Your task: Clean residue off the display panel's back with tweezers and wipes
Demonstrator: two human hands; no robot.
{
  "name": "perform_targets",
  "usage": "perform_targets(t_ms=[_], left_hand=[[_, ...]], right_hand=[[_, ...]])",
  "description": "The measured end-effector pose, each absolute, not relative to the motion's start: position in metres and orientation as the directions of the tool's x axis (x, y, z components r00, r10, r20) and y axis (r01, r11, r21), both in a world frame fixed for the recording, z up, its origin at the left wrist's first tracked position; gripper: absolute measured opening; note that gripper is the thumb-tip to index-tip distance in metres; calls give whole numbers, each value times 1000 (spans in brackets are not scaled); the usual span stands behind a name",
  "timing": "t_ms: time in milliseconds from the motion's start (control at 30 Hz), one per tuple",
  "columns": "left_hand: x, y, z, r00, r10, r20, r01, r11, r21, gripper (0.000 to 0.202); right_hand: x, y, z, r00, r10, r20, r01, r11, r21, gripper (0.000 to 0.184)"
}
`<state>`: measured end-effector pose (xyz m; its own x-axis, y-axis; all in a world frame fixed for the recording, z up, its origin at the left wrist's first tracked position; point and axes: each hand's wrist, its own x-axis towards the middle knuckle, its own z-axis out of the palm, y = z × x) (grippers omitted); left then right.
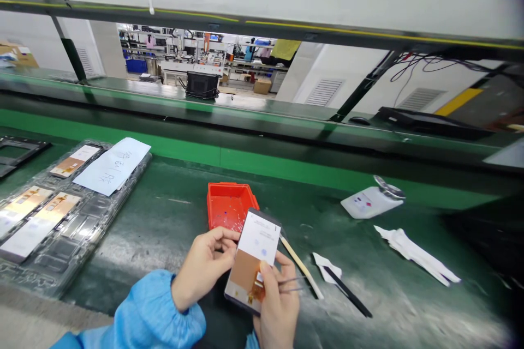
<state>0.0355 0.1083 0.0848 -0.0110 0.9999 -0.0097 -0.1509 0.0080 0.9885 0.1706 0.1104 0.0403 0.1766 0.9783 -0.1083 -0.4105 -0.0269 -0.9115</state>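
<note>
My left hand [204, 267] grips the left edge of a phone display panel [254, 251], its back side up, white at the top and copper-coloured lower down. My right hand [278, 300] holds the panel's lower right corner, thumb pressed on the orange flex area, and also pinches metal tweezers [295, 282] that point right. Both hands hover just above the green bench mat. An orange plastic tray [227, 204] sits directly behind the panel.
A clear blister tray [61, 240] with several similar panels and a white paper note [112, 166] lies at left. A wooden stick [301, 267], black pen-like tool [347, 292], white wipes [417, 256] and a white dispenser [370, 199] lie at right. A green conveyor [262, 158] runs behind.
</note>
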Motion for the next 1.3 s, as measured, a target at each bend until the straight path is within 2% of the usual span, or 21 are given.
perform_targets(t_ms=[133, 367, 500, 767, 933, 1133, 1300], left_hand=[[37, 110, 82, -40, 999, -10, -169, 3, 986, 21], [32, 114, 86, 39, 999, -32, -209, 40, 977, 33], [28, 117, 85, 48, 999, -19, -175, 28, 984, 30], [24, 118, 89, 85, 996, 16, -117, -6, 993, 8], [20, 116, 98, 158, 987, 10, -141, 12, 990, 8], [19, 121, 99, 181, 983, 1, -156, 28, 987, 25], [17, 123, 96, 179, 984, 27, -123, -5, 992, 21]], right_hand=[[170, 108, 44, 183, 978, -103, -400, -22, -916, 48], [167, 107, 50, 175, 978, -113, -373, -40, -927, 49], [165, 105, 54, 178, 979, -94, -364, -24, -931, 50], [165, 101, 54, 194, 978, -73, -329, -5, -944, 52], [166, 102, 52, 207, 975, -82, -353, -4, -935, 50], [166, 105, 51, 184, 977, -108, -361, -35, -932, 50], [168, 105, 48, 158, 982, -100, -368, -35, -929, 49]])
